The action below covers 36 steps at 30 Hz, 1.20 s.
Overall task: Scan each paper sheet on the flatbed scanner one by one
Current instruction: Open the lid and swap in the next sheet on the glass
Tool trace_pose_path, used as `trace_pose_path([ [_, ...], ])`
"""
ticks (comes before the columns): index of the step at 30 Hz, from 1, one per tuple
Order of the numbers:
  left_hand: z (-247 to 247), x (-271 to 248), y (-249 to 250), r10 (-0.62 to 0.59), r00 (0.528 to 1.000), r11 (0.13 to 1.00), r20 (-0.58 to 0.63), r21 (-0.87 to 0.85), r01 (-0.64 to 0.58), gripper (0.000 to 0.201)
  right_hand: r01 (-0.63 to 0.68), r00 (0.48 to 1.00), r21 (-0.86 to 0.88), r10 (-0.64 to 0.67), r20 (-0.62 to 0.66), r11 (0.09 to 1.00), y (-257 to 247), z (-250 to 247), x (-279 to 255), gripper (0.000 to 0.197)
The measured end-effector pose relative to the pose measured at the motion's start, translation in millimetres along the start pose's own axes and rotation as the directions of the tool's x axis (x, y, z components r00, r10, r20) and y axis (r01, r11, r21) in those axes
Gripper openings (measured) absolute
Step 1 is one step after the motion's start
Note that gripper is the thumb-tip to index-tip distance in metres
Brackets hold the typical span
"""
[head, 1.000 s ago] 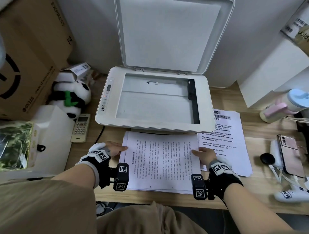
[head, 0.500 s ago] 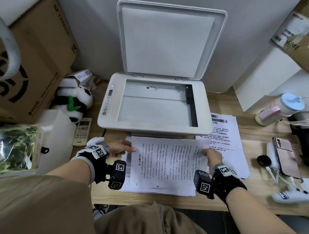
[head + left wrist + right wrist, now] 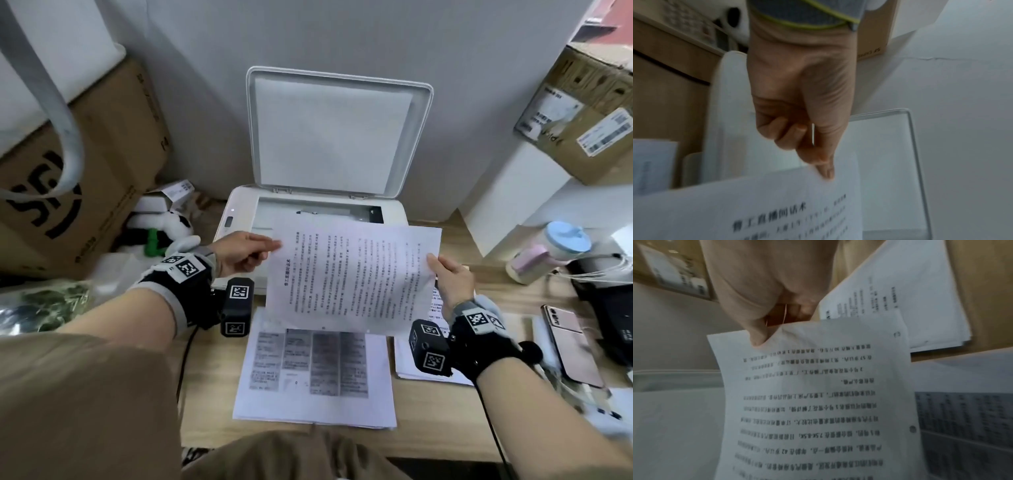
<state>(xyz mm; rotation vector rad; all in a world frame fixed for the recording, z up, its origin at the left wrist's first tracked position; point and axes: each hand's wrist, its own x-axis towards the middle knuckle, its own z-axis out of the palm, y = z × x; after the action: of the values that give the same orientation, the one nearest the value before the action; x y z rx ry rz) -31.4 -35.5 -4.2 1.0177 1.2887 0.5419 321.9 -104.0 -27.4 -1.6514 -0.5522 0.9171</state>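
A printed paper sheet (image 3: 352, 277) hangs in the air in front of the white flatbed scanner (image 3: 239, 205), printed side toward me. My left hand (image 3: 246, 251) pinches its left edge, thumb on top of the sheet (image 3: 777, 211). My right hand (image 3: 452, 281) pinches its right edge, thumb on the printed face of the sheet (image 3: 818, 402). The scanner lid (image 3: 337, 132) stands upright and the glass (image 3: 315, 214) is bare. A stack of printed sheets (image 3: 315, 380) lies on the desk below the lifted sheet.
A second pile of sheets (image 3: 421, 373) lies at the right under my right wrist. Cardboard boxes (image 3: 85, 164) and a panda toy (image 3: 164, 228) crowd the left. A pink and blue bottle (image 3: 548, 250), a phone (image 3: 572, 342) and cables sit at the right.
Both hands have lifted the top sheet off the stack and raised it toward the scanner. A table-printed sheet now shows on top of the stack.
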Motion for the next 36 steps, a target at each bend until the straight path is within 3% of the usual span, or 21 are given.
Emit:
trace_pose_path([
  [3,-9,1,33,0.131,0.980,0.991,-0.152,0.008,-0.132,0.009,0.104,0.994,-0.010,-0.104,0.034,0.995,-34,11,2,0.039],
  [6,-15,-1,63,0.265,0.935,0.960,-0.236,-0.027,-0.279,0.014,0.203,0.978,0.021,-0.204,0.032,0.979,-64,23,6,0.030],
  [8,-17,-2,77,0.315,0.903,0.933,-0.291,-0.082,-0.352,0.026,0.193,0.979,0.098,-0.198,0.044,0.976,-75,29,10,0.031],
  [11,-21,-2,84,0.319,0.871,0.909,-0.375,-0.140,-0.393,0.044,0.153,0.980,0.185,-0.173,0.100,0.971,-82,34,15,0.048],
  [13,-26,3,76,0.309,0.863,0.922,-0.400,-0.097,-0.375,0.047,0.133,0.978,0.153,-0.154,0.137,0.979,-79,36,15,0.040],
  [17,-36,19,38,0.193,0.892,0.975,-0.410,-0.024,-0.222,0.022,0.051,0.961,-0.047,-0.036,0.275,0.998,-51,40,18,0.004],
  [19,-34,22,22,0.130,0.915,0.991,-0.381,0.038,-0.125,0.019,0.033,0.953,-0.158,0.017,0.303,0.987,-33,43,22,0.011],
  [22,-28,29,-2,0.103,0.913,0.991,-0.395,0.116,-0.061,0.025,0.036,0.963,-0.282,0.042,0.266,0.959,-11,47,24,0.015],
  [28,-17,48,-27,0.156,0.854,0.963,-0.497,0.270,-0.019,0.021,0.051,0.993,-0.504,0.010,0.118,0.862,6,57,29,0.016],
  [30,-15,55,-28,0.166,0.840,0.949,-0.516,0.316,0.007,0.022,0.060,0.993,-0.570,0.011,0.120,0.819,6,60,33,0.021],
  [36,-16,66,-26,0.187,0.818,0.908,-0.544,0.413,0.066,0.024,0.062,0.992,-0.632,0.020,0.122,0.772,-1,64,32,0.007],
])
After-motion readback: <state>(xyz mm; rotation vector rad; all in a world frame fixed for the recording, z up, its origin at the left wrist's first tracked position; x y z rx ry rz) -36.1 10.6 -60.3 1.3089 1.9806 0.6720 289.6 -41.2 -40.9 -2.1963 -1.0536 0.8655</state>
